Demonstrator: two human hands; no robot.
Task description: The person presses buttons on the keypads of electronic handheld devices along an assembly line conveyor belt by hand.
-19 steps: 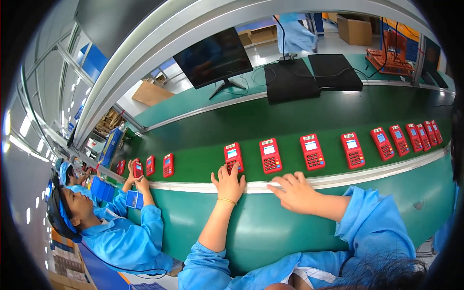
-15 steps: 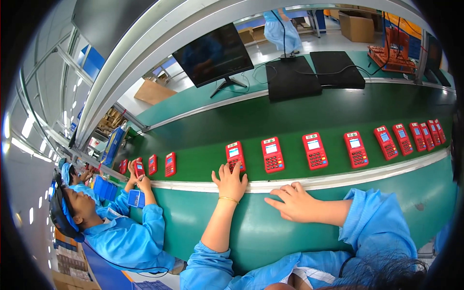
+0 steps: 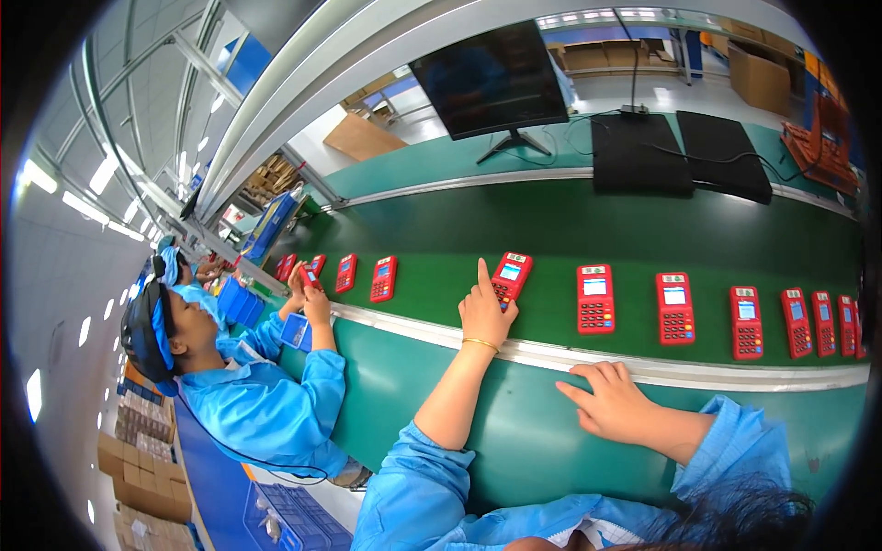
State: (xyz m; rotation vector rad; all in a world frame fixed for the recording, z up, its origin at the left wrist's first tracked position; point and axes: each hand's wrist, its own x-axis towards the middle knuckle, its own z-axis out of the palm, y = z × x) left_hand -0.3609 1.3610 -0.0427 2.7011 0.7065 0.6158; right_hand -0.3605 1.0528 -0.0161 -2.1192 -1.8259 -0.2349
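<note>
A red handheld payment terminal (image 3: 512,271) with a lit screen lies slightly tilted on the dark green belt. My left hand (image 3: 487,312) has its thumb at the terminal's lower right side and its curled fingers at the left, gripping the keypad end. The index finger points up beside the screen; the hand hides part of the keys. Open and holding nothing, my right hand (image 3: 614,402) rests at the pale rail (image 3: 675,370), fingers spread. Beyond it, another red terminal (image 3: 595,298) lies on the belt, and several more continue to the right.
At the left a co-worker (image 3: 248,395) in blue handles a red terminal (image 3: 310,277), near a blue bin (image 3: 241,301). Further terminals lie between us, one a red terminal (image 3: 384,278). Behind the belt stand a black monitor (image 3: 487,78) and black mats (image 3: 640,156).
The view has swung left, so everything sits further right in the picture. My left index finger has lifted and straightened; the terminal under that hand now lies more tilted. My right hand stays spread.
</note>
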